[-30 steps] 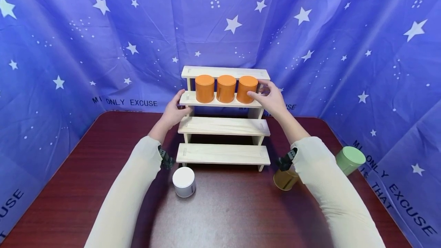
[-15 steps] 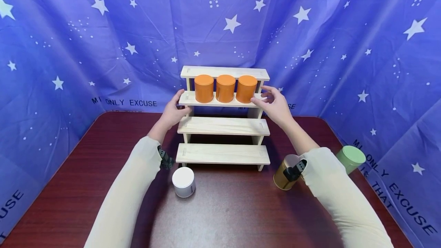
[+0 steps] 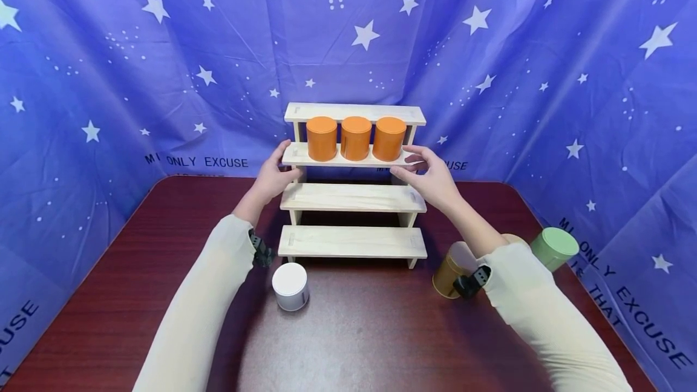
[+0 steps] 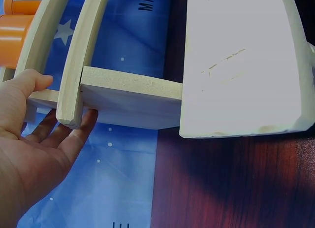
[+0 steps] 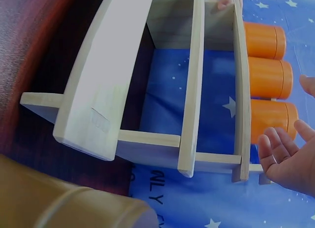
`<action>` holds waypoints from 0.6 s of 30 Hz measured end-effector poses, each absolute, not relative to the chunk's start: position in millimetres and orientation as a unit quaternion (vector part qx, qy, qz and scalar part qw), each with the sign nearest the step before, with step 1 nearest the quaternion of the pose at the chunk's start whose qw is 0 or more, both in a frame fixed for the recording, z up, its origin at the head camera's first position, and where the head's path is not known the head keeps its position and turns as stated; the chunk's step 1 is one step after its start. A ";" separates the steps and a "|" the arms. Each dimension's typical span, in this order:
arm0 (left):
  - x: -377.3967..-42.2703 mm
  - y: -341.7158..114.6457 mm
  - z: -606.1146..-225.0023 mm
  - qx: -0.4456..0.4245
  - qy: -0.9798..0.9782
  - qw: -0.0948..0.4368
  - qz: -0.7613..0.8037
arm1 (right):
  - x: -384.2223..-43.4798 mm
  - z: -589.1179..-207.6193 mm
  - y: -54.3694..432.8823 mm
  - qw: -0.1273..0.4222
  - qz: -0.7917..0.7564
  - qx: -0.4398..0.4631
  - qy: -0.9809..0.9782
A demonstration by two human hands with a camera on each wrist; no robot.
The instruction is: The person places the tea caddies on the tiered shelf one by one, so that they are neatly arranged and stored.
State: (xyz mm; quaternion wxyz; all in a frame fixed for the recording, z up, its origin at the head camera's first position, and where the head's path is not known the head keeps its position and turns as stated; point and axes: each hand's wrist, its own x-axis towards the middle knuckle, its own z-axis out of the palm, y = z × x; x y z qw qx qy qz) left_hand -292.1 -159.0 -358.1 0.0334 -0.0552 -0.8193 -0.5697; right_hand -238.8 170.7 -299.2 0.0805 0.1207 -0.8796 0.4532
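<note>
Orange and upright, the rightmost can (image 3: 389,139) stands on the second-highest shelf (image 3: 296,153), just left of my right hand (image 3: 432,179), the closer one, loosely spread and empty; my left hand (image 3: 270,176) grips the shelf's left end.

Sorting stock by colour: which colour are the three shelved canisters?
The canisters are orange, clearest in the head view.

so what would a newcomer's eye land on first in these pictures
Probably the three bright orange cylindrical canisters, lined up on the second-highest shelf of the pale wooden four-step rack. Next, perhaps, the person's bare left hand and right hand, at the rack's left and right sides. Behind it all hangs a vivid star-printed blue cloth backdrop.
</note>
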 end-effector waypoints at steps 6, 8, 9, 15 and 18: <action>-290.3 -157.9 -355.8 -0.054 -0.822 0.037 -0.565 | -230.7 -303.8 167.7 0.063 0.453 0.137 -0.879; -290.6 -158.0 -355.8 -0.054 -0.822 0.035 -0.567 | -227.7 -306.0 166.4 0.058 0.451 0.144 -0.879; -290.7 -157.9 -355.8 -0.054 -0.820 0.033 -0.569 | -226.1 -306.8 165.4 0.056 0.452 0.147 -0.878; -289.6 -158.2 -354.5 -0.050 -0.820 0.028 -0.569 | -217.6 -311.8 158.7 0.044 0.453 0.155 -0.877; -289.6 -158.1 -354.5 -0.050 -0.821 0.027 -0.569 | -213.8 -314.1 156.1 0.038 0.448 0.161 -0.879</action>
